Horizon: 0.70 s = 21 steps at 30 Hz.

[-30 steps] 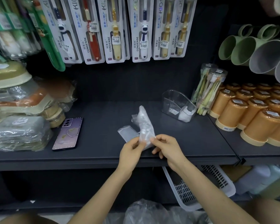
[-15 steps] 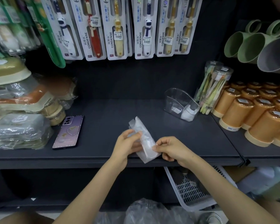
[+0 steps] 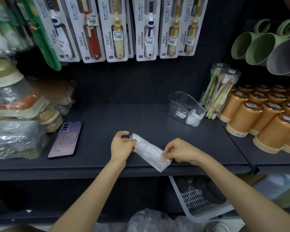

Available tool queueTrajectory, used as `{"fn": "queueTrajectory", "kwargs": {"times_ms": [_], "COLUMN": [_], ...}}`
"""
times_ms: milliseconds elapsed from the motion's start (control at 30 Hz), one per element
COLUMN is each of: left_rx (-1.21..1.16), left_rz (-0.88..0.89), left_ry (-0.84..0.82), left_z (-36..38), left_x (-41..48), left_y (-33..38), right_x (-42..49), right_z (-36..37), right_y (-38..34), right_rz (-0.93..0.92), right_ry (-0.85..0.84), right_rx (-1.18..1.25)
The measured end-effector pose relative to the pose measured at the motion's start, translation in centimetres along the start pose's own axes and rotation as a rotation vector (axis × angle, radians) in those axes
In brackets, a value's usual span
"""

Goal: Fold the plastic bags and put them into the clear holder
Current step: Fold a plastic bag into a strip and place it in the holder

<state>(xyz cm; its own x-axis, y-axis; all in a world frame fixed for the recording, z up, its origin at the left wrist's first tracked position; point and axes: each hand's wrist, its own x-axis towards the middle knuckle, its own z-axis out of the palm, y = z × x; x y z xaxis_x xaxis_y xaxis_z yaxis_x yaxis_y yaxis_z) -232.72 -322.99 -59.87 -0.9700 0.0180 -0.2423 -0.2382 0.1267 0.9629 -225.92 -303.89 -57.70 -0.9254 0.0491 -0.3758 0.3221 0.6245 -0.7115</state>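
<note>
- Risk one: the plastic bag (image 3: 149, 152) is thin, slick film folded into a narrow strip. If either pinch slackens, I judge the folds will spring open and the strip will have to be folded again.
- Risk two: the strip's lower corner reaches the front edge of the shelf (image 3: 124, 118). If dropped there, it could slide off toward the white basket (image 3: 191, 200) below, at 5 o'clock.
- Risk three: the clear holder (image 3: 179, 104) looks light. A hard push with the strip could skid or tip it against the toothbrush tubes (image 3: 219, 91) just beside it at 2 o'clock.
- Risk four: white folded bags (image 3: 193, 118) already fill the holder's right compartment, so cramming another in there may crumple it. The left compartment looks roomier.
- Left hand (image 3: 122, 146): its grip is closed on the strip's upper end at 10 o'clock, fingers curled, thumb arched above.
- Right hand (image 3: 179, 152): its grip pinches the strip's lower end at 4 o'clock, fingers tucked tight, nothing else held.
- The bag stretches slantwise between both hands, low over the shelf's front. The holder stands well apart at 1 o'clock.
- A phone (image 3: 65, 139) lies at 9 o'clock, apart from the left hand.
</note>
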Motion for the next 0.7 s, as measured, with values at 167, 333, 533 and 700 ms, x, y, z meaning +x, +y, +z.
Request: {"fn": "queueTrajectory", "kwargs": {"times_ms": [167,333,533,700], "left_rx": [-0.024,0.18,0.915,1.146], "left_rz": [-0.099,0.146,1.207,0.85], "left_ry": [-0.036,0.053,-0.288,-0.548], "left_z": [-0.2,-1.1,-0.8,-0.1], "left_x": [0.8,1.2,-0.5,-1.6], "left_y": [0.4,1.0,-1.3,-3.2], "right_x": [0.4,0.7,0.6,0.7], "right_z": [-0.3,-0.8,-1.6,-2.1], "right_y": [0.3,0.6,0.1,0.1], "right_rz": [0.003,-0.017,-0.041,-0.036], "right_ry": [-0.012,-0.035,-0.11,-0.16], "right_rx": [-0.04,-0.09,-0.163,-0.167]}}
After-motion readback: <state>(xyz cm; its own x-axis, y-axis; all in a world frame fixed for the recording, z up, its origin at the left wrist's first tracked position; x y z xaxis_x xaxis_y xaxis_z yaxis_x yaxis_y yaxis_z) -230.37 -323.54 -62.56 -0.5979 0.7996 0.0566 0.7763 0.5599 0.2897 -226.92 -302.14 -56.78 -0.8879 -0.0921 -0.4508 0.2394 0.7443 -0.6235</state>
